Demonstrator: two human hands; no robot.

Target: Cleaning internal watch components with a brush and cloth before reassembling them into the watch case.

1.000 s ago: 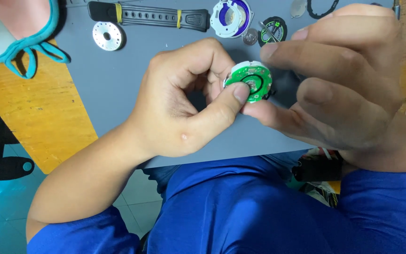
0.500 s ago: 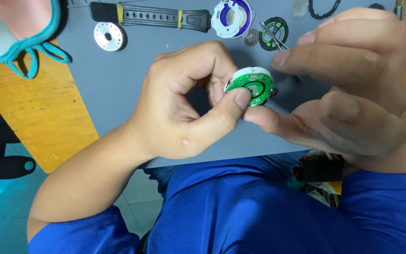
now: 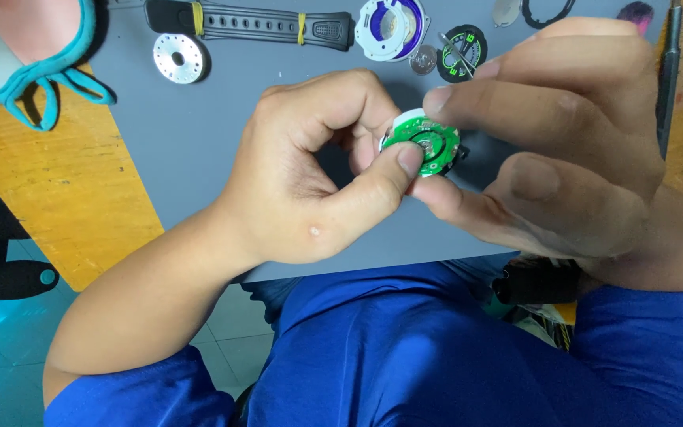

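Since the earlier frame, we had shifted our right hand (image 3: pixel 563 150) slightly lower. Both it and our left hand (image 3: pixel 318 174) pinched the round green circuit-board watch module (image 3: pixel 423 145) above the grey work mat (image 3: pixel 199 150), below the black rubber watch strap (image 3: pixel 254 24).

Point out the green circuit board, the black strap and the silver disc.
green circuit board (image 3: pixel 428 146), head view, its round face.
black strap (image 3: pixel 270 25), head view, mid-length.
silver disc (image 3: pixel 179 58), head view, its flat face.
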